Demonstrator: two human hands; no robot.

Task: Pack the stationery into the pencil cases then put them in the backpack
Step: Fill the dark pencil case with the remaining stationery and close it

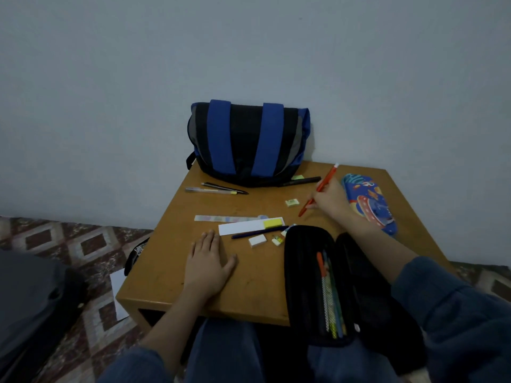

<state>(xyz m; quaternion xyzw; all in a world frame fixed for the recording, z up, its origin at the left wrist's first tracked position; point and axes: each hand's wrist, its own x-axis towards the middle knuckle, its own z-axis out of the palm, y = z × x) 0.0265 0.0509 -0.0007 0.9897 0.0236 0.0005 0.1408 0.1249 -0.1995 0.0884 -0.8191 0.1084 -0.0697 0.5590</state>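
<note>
My right hand grips a red pen that slants up over the table's far right. My left hand rests flat on the wooden table, fingers straight. An open black pencil case lies at the near right with several pencils inside. A blue patterned pencil case lies closed at the right edge. The blue and black backpack stands against the wall, flap closed. Loose on the table are a ruler, a white strip, a yellow eraser, a white eraser and a dark pen.
Two pens lie left of the backpack and a dark marker lies at its base. A small eraser sits near my right hand. A black item hangs off the table's left edge. Paper lies on the tiled floor.
</note>
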